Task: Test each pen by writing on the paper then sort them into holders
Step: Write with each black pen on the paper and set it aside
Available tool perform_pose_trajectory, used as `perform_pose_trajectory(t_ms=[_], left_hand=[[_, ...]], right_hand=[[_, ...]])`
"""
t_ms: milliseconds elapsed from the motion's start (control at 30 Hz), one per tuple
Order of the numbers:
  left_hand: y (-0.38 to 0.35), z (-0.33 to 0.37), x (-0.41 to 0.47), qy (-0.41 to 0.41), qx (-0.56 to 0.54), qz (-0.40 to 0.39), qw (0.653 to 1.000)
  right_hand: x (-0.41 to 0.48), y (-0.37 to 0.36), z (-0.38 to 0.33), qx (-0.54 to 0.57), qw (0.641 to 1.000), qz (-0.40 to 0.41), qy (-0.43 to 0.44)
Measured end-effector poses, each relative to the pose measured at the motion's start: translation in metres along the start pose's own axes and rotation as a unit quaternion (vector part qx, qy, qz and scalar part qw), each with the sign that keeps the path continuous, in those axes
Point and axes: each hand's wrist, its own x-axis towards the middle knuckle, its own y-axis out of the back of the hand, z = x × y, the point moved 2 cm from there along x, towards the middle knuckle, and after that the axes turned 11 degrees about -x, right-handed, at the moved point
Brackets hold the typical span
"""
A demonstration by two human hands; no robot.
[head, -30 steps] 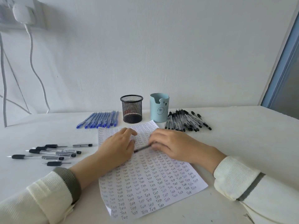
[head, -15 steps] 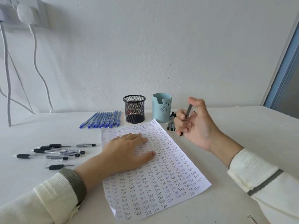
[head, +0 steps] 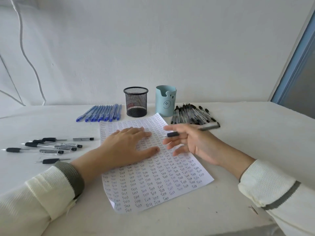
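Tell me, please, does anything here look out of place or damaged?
Yes. The paper lies askew on the table, its near left corner curled up. At the left, some black pens seem pulled apart, grip pieces lying separate from barrels.

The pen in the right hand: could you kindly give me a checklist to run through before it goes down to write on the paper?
1. White paper sheet held down: ok, the left hand lies flat on it.
2. Writing grip: not ok, the black-gripped pen lies crosswise between the spread fingers of the right hand.
3. Pen tip ready: cannot tell, it is blurred.
4. Free writing space: cannot tell, rows of "Test" fill nearly all the visible sheet.
5. Black mesh holder and pale blue bear holder upright: ok, both stand behind the sheet.
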Motion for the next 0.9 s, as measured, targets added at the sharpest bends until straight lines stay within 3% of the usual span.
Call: perform_pose_trajectory(t_ms=[233,433,900], left_hand=[[0.0,0.0,0.0,-0.001,0.007,-0.007,1.0],[-0.002,-0.001,0.0,-0.011,0.013,-0.002,1.0],[-0.003,0.0,0.0,-0.008,0.014,-0.004,1.0]], right_hand=[[-0.041,-0.003,0.012,-0.146,0.985,0.074,0.048],[-0.064,0.002,0.017,-0.215,0.967,0.134,0.009],[-0.067,0.002,0.017,-0.229,0.958,0.174,-0.008]])
